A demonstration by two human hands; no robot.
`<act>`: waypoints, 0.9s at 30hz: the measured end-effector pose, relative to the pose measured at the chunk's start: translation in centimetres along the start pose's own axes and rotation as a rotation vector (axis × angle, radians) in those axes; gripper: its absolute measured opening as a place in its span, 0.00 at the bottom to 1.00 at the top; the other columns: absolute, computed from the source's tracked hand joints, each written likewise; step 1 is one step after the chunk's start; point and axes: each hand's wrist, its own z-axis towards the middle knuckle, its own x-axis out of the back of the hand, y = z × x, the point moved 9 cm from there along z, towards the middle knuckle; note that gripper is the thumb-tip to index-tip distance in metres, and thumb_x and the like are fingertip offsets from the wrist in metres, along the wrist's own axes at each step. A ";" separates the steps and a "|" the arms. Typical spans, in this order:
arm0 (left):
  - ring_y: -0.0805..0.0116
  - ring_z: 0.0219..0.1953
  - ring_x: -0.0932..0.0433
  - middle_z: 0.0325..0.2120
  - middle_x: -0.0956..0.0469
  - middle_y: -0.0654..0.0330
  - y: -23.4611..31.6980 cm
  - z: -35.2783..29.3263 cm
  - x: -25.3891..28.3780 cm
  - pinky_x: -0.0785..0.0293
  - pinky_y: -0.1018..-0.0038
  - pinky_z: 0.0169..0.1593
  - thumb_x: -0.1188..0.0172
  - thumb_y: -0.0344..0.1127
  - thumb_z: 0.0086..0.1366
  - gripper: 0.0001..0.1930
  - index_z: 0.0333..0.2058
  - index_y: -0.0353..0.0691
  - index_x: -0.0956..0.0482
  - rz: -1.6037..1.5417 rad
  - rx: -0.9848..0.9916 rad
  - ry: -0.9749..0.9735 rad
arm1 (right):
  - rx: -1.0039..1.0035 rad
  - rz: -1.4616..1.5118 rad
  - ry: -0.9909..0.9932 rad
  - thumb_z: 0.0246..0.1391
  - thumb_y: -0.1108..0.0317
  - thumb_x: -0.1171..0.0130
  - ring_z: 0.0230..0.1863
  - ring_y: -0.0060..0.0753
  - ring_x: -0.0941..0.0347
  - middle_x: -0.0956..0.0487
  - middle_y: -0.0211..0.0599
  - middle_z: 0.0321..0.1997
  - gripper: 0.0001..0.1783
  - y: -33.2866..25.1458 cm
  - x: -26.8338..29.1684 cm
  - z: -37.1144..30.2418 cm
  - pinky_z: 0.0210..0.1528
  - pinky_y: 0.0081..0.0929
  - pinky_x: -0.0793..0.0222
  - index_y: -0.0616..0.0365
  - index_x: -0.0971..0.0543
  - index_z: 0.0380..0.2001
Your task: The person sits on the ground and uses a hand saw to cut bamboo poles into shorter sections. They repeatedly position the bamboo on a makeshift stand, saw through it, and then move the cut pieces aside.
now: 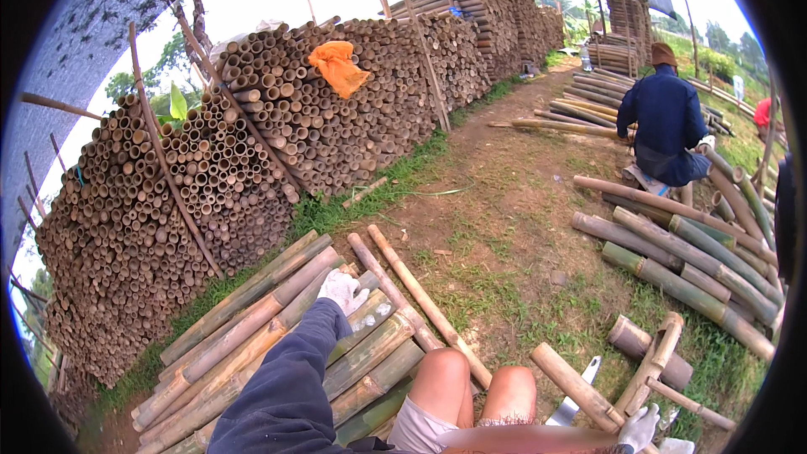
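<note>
My left hand, in a white glove, reaches forward onto a stack of cut bamboo poles. Its fingers are curled over the far end of one bamboo pole, near pale patches on the wood. At the lower right edge is my right hand, also gloved in white. It is beside the near end of a short tan bamboo pole; its fingers are partly hidden, and I cannot make out whether it grips anything. A broad metal blade lies beside that pole, close to my knees.
Tall stacks of bamboo line the left, propped by slanted poles, with an orange cloth on top. Loose bamboo poles lie at right. Ahead, a person in a dark jacket sits with their back to me. Short bamboo offcuts are near my right.
</note>
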 end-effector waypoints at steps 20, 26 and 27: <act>0.47 0.45 0.16 0.31 0.14 0.50 -0.1 -0.1 0.2 0.31 0.51 0.68 0.37 0.51 0.67 0.18 0.29 0.42 0.11 -0.010 0.047 0.009 | 0.008 0.006 0.011 0.74 0.58 0.54 0.62 0.69 0.25 0.24 0.70 0.62 0.26 -2.8 2.9 0.0 0.64 0.54 0.29 0.63 0.29 0.68; 0.46 0.45 0.17 0.32 0.14 0.50 0.2 0.0 0.0 0.31 0.50 0.68 0.37 0.49 0.67 0.18 0.29 0.41 0.12 -0.025 0.013 0.006 | -0.061 -0.016 -0.051 0.74 0.56 0.54 0.59 0.70 0.23 0.23 0.70 0.62 0.26 -0.2 0.2 0.6 0.61 0.56 0.28 0.61 0.29 0.67; 0.46 0.45 0.17 0.32 0.14 0.50 0.2 0.0 0.0 0.31 0.50 0.68 0.37 0.49 0.67 0.17 0.29 0.41 0.12 -0.022 0.008 0.021 | -0.046 0.002 -0.041 0.74 0.57 0.54 0.58 0.69 0.22 0.23 0.70 0.62 0.26 -0.3 0.3 0.6 0.61 0.55 0.27 0.61 0.29 0.67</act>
